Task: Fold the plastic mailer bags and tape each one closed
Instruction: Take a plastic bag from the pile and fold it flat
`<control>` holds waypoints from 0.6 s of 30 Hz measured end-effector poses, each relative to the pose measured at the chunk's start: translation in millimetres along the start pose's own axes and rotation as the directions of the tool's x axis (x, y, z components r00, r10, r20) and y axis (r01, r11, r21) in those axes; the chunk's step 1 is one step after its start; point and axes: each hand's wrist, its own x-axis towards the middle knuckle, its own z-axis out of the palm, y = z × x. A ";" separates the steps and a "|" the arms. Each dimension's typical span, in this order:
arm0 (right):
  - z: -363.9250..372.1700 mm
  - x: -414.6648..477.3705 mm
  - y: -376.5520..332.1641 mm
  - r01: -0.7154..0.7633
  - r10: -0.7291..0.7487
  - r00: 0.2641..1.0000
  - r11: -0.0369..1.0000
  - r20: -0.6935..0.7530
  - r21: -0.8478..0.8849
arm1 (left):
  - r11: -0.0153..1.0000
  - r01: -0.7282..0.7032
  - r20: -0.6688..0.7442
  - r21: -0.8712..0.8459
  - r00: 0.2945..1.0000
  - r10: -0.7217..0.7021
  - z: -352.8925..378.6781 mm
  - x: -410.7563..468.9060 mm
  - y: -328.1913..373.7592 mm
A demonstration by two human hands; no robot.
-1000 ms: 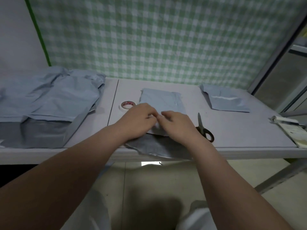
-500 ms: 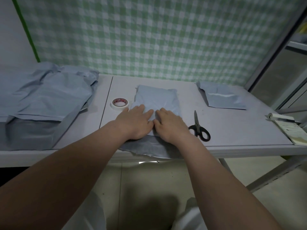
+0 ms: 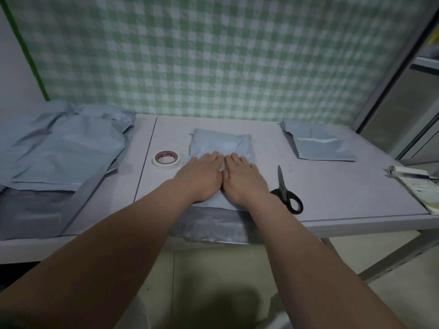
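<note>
- Fingers (image 3: 215,157) on both of my hands lie straight and close together, flat on the mailer bag (image 3: 222,142). They grip nothing and only press.
- My left hand (image 3: 200,178) and right hand (image 3: 245,179) sit side by side in the middle of the frame, inner edges touching, on the bag's near half.
- That bag lies on the table (image 3: 332,193) at centre frame, and its darker lower part drapes over the table's front edge.
- I judge the step in hand to be flattening the fold. The far half looks puffy, so I would sweep both palms outward from the middle toward the bag's side edges to push trapped air out.
- I would hold one palm on the crease while the other goes for tape, or the slick plastic may spring open.
- The tape roll (image 3: 166,159) sits just left of my left hand, so that hand should fetch it while the right pins the fold.
- The scissors (image 3: 286,193) lie just right of my right wrist, handy for the cut.
- One folded bag (image 3: 319,144) with a pale strip across it rests at upper right. I would match its size and squareness.
- A heap of unfolded bags (image 3: 61,150) sits at the left of the frame, so most of the work seems to lie ahead.
</note>
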 end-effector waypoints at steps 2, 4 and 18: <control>-0.8 0.6 0.9 0.012 -0.012 1.000 1.000 -0.010 0.007 | 1.000 0.006 0.003 -0.020 1.000 -0.006 -2.4 0.0 2.0; -4.0 0.1 0.1 0.003 -0.003 1.000 1.000 -0.013 0.029 | 0.998 0.026 0.006 -0.063 1.000 -0.026 -5.3 2.9 0.4; -8.8 33.6 -9.5 -0.125 0.093 0.975 0.980 -0.202 -0.153 | 0.999 0.000 -0.256 -0.052 0.967 -0.013 -10.2 30.2 -1.6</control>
